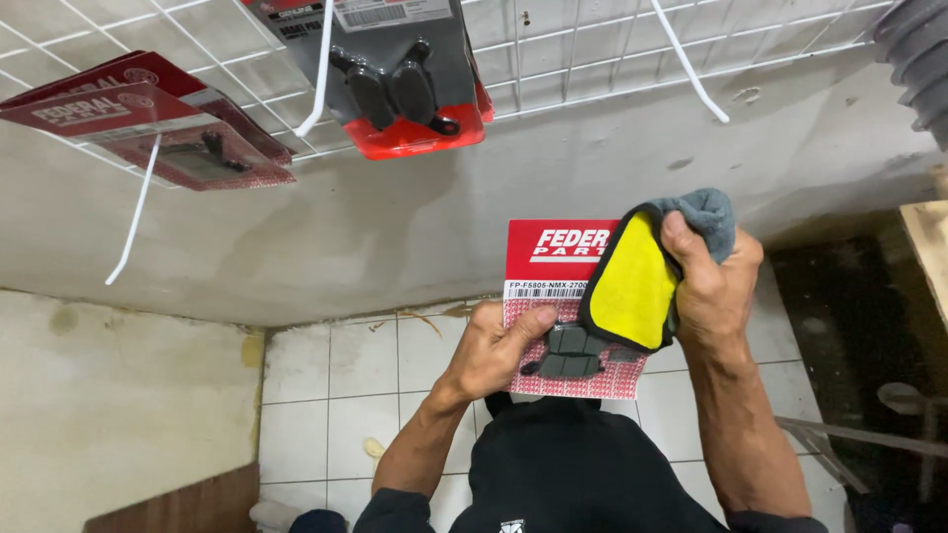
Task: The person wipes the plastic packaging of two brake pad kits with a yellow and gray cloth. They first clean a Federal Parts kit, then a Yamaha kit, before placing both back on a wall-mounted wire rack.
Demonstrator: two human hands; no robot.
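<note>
The blister pack (568, 296), a red and white card with dark brake pads sealed under clear plastic at its lower end, is held upright in front of the person's chest, above the white tiled floor (336, 395). The left hand (494, 350) grips the pack at its lower left edge, thumb pressed across the front beside the dark pads and fingers curled behind the card. Just right of the pack, the right hand (716, 281) is closed around a cleaning cloth (637, 286), yellow on its face with a black rim and grey on its back. The cloth lies flat against the right half of the pack, covering part of the card, and its grey tail sticks up above the fingers. Both forearms rise from dark sleeves below the pack.

Beyond the pack stands a rough grey plastered wall (444, 217). Higher up than the pack hangs a white wire grid (592, 49) with long white hooks. Above the pack and slightly to the left, one hook carries a red-edged pack with two dark pads (405, 89). Far to the left of the held pack, another hook carries a stack of flat red packs (158, 128). At the far upper right of the pack, a grey ribbed hose (918, 59) shows at the edge.
</note>
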